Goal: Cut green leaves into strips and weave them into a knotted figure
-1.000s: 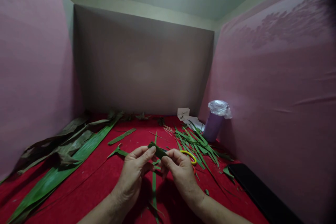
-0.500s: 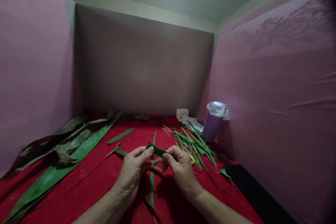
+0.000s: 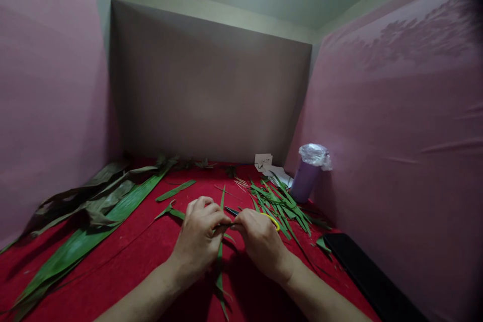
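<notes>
My left hand (image 3: 199,239) and my right hand (image 3: 260,242) meet low over the red cloth (image 3: 132,261), fingers curled and pinched together. Between the fingertips they grip a narrow green leaf strip (image 3: 219,256), which runs down toward me from the pinch. The part of the strip inside the fingers is hidden. Yellow-handled scissors (image 3: 272,219) lie just behind my right hand, their dark blades pointing left.
Long broad green and dried leaves (image 3: 94,211) lie along the left side. A pile of cut green strips (image 3: 283,204) lies at the right, by a purple cup with a plastic cover (image 3: 307,176). A black flat object (image 3: 370,282) sits at the near right. Pink walls enclose the space.
Both hands have dropped closer to the cloth and turned knuckles-up. The dark green piece that stood out between the fingers is now folded out of sight inside the pinch.
</notes>
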Demonstrator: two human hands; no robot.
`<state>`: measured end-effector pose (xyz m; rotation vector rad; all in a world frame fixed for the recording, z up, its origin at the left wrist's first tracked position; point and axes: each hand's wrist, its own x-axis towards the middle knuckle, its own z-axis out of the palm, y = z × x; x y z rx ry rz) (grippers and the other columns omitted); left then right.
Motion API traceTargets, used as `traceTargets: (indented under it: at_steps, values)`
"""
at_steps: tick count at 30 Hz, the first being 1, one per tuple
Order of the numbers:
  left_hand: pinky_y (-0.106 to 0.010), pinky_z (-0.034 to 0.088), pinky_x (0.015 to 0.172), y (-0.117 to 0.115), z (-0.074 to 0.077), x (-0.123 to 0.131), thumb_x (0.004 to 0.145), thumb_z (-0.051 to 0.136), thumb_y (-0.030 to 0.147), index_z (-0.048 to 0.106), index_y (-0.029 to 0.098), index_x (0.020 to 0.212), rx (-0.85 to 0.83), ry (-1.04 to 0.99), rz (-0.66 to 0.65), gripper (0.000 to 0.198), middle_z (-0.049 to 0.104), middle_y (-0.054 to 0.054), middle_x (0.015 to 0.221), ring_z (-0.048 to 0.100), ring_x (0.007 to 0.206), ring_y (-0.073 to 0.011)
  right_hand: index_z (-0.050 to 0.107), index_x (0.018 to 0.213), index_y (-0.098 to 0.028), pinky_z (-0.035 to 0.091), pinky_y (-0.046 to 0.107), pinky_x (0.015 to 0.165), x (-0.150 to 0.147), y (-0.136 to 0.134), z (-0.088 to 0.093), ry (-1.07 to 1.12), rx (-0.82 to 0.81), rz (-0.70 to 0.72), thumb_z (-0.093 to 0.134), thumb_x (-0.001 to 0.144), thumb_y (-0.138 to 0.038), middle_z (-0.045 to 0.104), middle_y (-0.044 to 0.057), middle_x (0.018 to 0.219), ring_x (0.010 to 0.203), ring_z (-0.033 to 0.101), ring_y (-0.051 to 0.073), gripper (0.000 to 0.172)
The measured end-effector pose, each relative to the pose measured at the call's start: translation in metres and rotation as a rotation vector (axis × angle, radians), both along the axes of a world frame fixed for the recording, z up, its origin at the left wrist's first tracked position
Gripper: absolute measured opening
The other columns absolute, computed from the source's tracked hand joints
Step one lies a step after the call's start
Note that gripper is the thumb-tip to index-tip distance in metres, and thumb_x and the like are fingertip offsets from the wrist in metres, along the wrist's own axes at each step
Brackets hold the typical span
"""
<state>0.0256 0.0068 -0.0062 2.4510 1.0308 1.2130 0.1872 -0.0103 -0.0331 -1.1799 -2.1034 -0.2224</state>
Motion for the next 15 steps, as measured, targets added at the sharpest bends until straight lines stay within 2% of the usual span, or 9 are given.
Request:
traceTargets:
  at_steps: [2,4,5,7,10,12,15]
  values:
    - [-0.039,0.032,0.076,0.0,0.002,0.001,0.07,0.058,0.017,0.068,0.026,0.066,-0.051,-0.057,0.003,0.014,0.063,-0.004,0.067,0.048,0.081,-0.0246,0.056,0.077,-0.018,0.037,0.028,0.061,-0.001,-0.002,0.002,0.099,-0.04,0.026,0.045,0.087,-0.018,0.058,0.004,0.069,0.064,0.053,0.017,0.015]
    - [-0.037,0.035,0.073,0.0,0.002,0.002,0.067,0.061,0.019,0.067,0.025,0.063,-0.186,-0.199,0.003,0.009,0.063,-0.004,0.067,0.05,0.078,-0.0238,0.056,0.079,-0.018,0.039,0.028,0.062,-0.003,-0.004,0.003,0.276,-0.108,0.046,0.051,0.084,-0.02,0.06,0.004,0.072,0.066,0.054,0.017,0.007]
    - [-0.035,0.036,0.071,0.0,0.002,0.003,0.065,0.063,0.02,0.068,0.023,0.062,-0.291,-0.292,-0.01,0.007,0.063,-0.004,0.067,0.051,0.076,-0.0228,0.056,0.081,-0.019,0.039,0.027,0.062,-0.004,-0.005,0.003,0.368,-0.15,0.055,0.055,0.081,-0.021,0.06,0.003,0.074,0.066,0.054,0.016,0.002]
    - [-0.03,0.039,0.064,0.0,0.0,0.004,0.063,0.065,0.022,0.067,0.02,0.063,-0.548,-0.484,-0.072,0.003,0.063,-0.004,0.065,0.053,0.067,-0.0194,0.057,0.08,-0.019,0.04,0.026,0.06,-0.007,-0.005,0.002,0.537,-0.243,0.087,0.06,0.077,-0.022,0.061,0.002,0.074,0.066,0.053,0.015,0.005]
    - [-0.024,0.039,0.055,0.0,-0.005,0.006,0.06,0.068,0.022,0.066,0.017,0.065,-0.85,-0.693,-0.187,0.007,0.062,-0.002,0.059,0.052,0.054,-0.0133,0.056,0.074,-0.018,0.039,0.023,0.054,-0.011,-0.004,-0.001,0.759,-0.375,0.172,0.057,0.079,-0.026,0.056,-0.001,0.064,0.057,0.05,0.012,0.009]
    - [-0.021,0.038,0.052,0.0,-0.008,0.007,0.059,0.071,0.022,0.066,0.016,0.064,-0.92,-0.757,-0.215,0.009,0.062,-0.001,0.057,0.051,0.05,-0.0107,0.055,0.072,-0.018,0.036,0.022,0.049,-0.012,-0.003,-0.002,0.862,-0.426,0.212,0.054,0.081,-0.029,0.051,-0.003,0.059,0.052,0.046,0.01,0.014]
    - [-0.02,0.04,0.052,0.0,-0.007,0.008,0.057,0.072,0.021,0.066,0.016,0.065,-0.921,-0.763,-0.223,0.012,0.062,0.0,0.058,0.052,0.05,-0.0099,0.054,0.07,-0.018,0.034,0.021,0.047,-0.011,-0.003,-0.001,0.876,-0.431,0.203,0.055,0.08,-0.03,0.047,-0.004,0.056,0.049,0.042,0.009,0.016]
